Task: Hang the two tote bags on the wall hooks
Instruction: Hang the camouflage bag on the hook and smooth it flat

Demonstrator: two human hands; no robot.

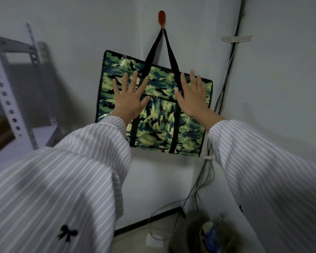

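A green camouflage tote bag [157, 125] hangs flat against the white wall by its black straps from a red-orange wall hook [161, 17]. My left hand [129, 96] lies in front of the bag's upper left part, fingers spread and holding nothing. My right hand [192, 96] is spread the same way over the bag's upper right part, beside the right strap. Whether the palms touch the bag I cannot tell. Only one bag and one hook are in view.
A grey metal shelving rack [9, 84] stands at the left. Black cables [226, 84] run down the wall corner at the right, held by tape. On the floor below sit a small bin [208, 236] and loose wires.
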